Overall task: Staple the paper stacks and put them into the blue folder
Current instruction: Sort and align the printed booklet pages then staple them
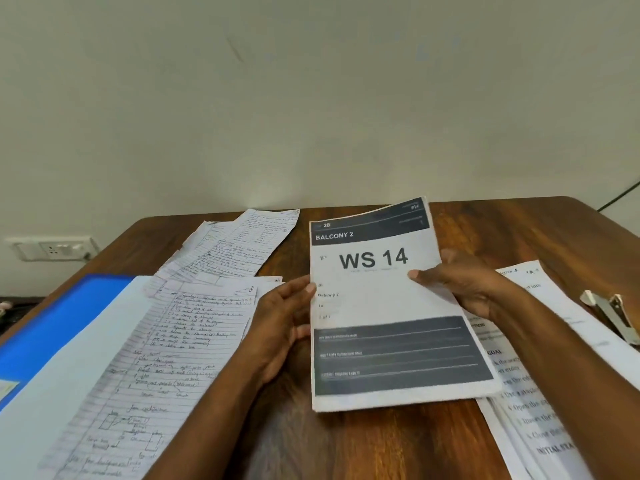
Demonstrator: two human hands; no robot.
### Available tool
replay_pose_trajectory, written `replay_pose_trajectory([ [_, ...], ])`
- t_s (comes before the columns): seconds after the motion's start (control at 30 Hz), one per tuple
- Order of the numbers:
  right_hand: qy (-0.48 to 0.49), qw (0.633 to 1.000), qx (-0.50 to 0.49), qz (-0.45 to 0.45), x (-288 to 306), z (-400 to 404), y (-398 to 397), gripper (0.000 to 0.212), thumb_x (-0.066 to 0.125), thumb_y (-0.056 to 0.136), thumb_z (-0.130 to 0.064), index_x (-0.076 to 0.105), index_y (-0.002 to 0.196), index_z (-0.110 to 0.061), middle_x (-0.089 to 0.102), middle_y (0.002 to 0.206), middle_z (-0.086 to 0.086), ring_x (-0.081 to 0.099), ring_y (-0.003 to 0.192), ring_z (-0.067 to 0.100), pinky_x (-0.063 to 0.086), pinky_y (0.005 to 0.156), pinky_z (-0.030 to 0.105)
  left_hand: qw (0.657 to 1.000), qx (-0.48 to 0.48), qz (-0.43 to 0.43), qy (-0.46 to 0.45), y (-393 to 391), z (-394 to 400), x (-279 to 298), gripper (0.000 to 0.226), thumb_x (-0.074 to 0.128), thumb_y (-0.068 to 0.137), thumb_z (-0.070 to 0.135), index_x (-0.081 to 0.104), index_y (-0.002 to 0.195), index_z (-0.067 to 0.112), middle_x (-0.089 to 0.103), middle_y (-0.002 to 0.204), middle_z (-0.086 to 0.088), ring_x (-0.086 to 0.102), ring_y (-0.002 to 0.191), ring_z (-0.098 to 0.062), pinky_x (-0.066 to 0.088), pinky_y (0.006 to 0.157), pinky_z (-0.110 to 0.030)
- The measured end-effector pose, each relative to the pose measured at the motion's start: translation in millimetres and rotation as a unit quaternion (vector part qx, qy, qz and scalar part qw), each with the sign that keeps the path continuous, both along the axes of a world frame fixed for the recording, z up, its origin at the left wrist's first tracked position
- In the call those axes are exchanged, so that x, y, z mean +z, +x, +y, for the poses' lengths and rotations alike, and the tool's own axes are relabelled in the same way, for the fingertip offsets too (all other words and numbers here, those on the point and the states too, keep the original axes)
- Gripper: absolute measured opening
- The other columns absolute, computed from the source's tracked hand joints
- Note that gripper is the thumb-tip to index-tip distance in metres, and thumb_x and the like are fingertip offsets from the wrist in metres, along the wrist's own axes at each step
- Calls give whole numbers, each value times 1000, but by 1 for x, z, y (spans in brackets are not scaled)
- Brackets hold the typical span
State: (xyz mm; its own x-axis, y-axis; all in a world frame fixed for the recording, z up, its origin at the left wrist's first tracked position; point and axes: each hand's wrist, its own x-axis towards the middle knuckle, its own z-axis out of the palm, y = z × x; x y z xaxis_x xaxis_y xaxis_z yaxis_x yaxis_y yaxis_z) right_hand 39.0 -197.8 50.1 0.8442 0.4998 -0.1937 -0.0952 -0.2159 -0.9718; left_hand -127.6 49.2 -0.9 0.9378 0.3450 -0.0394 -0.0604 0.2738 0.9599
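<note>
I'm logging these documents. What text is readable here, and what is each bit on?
"BALCONY 2": dark header of the printed stack held by both hands.
"WS 14": large, below that header.
"2B": header's top left corner.
"Balcony 2": small, lower on that page.
Handwritten sheets: too small to read.
Printed sheets at right: blurred, partly covered.
</note>
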Motion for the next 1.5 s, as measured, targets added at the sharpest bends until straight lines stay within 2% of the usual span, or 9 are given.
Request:
replay_pose_trajectory([
  [0.2,-32,999,22,-3,-9,9,-5,29,76,90,-2,70,114,-17,75,126,8,70,115,33,50,109,55,992,65,18,110,4,-6,-15,42,71,98,8,62,138,14,80,116,-4,79,103,-27,61,94,-52],
  [0.3,-43,999,25,-2,-11,6,-3,29,76,90,-2,70,114,-17,75,126,7,71,113,33,52,108,55,992,58,22,106,3,-5,-13,43,69,98,4,60,139,12,80,113,-5,79,102,-27,64,88,-44],
  [0.47,-39,999,37,-7,-5,-1,-1,26,76,88,-1,73,112,-12,80,112,5,79,92,21,62,86,37,996,45,27,74,1,-2,-10,43,68,97,0,59,139,10,80,113,-11,79,98,-27,65,70,-32],
  [0.57,-39,999,22,-15,-3,1,-3,20,74,91,-3,74,109,-12,80,111,4,77,95,23,59,90,39,997,39,32,66,2,-1,-11,42,68,96,-4,61,136,7,80,111,-16,80,92,-26,62,64,-29],
  [0.7,-50,998,36,-13,-5,7,-11,20,69,95,0,72,107,-16,79,106,-2,73,103,24,55,101,43,996,36,39,73,0,-2,-9,37,69,97,-1,65,132,8,80,114,-11,78,101,-30,66,80,-41],
  [0.83,-65,996,67,3,-6,15,-19,20,67,96,1,72,104,-17,81,100,-3,79,82,13,60,72,27,991,89,44,92,0,-4,-6,24,66,102,9,71,125,10,80,113,-8,79,101,-29,62,93,-53],
  [0.97,-86,992,87,0,-8,20,-25,21,69,95,1,71,103,-18,80,83,-12,78,73,9,58,58,21,980,164,67,86,0,0,-4,15,64,104,14,77,111,13,83,101,-4,80,91,-26,64,88,-49],
  [1.33,-105,987,119,-1,-4,18,-26,30,74,92,-1,71,116,-18,80,110,-3,79,94,17,63,75,31,977,179,90,72,2,-5,-3,18,60,106,19,77,109,13,83,96,-6,80,88,-30,63,89,-56],
  [1.5,-76,995,69,-11,-4,21,-26,19,70,95,-3,73,104,-20,81,94,-8,78,82,12,58,69,28,975,180,72,111,-1,-12,-2,18,59,107,20,77,110,15,83,95,-3,80,86,-26,63,88,-57],
])
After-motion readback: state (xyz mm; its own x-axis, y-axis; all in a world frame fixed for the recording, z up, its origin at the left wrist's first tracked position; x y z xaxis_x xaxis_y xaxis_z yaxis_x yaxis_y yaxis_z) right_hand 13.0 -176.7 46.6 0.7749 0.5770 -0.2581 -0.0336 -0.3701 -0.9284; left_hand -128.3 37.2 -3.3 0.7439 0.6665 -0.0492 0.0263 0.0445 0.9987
